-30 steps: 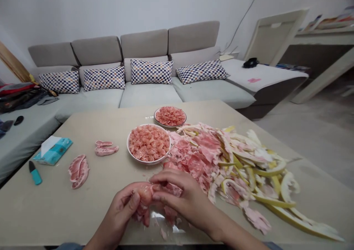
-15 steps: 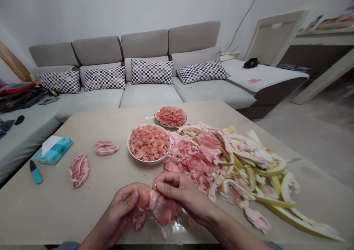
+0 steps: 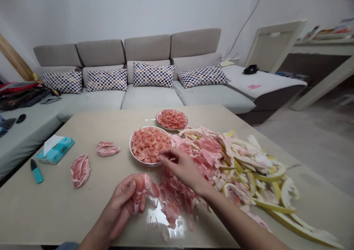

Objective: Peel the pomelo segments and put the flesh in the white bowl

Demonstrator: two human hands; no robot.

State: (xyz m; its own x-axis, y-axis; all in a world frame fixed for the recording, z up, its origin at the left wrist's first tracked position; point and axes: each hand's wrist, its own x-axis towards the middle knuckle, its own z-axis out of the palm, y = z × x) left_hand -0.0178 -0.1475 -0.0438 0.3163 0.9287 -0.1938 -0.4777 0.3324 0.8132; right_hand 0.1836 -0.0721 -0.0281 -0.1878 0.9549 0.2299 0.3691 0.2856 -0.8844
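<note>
My left hand is closed around a partly peeled pink pomelo segment above the table's near side. My right hand reaches to the right front rim of a white bowl, fingertips pinched together; whatever they hold is too small and blurred to name. Pink pomelo pulp heaps up in that bowl. Under and beside my right wrist lie torn pink membranes.
Behind the bowl stands a dark-rimmed plate of pulp. Pomelo rinds and pith pile up at right. Unpeeled segments, a tissue pack and a small teal-handled knife lie at left. A grey sofa lines the back.
My right hand has left the segment and moved up and forward to the bowl's rim. My left hand keeps the segment, slightly lower left. The view has tilted up a little.
</note>
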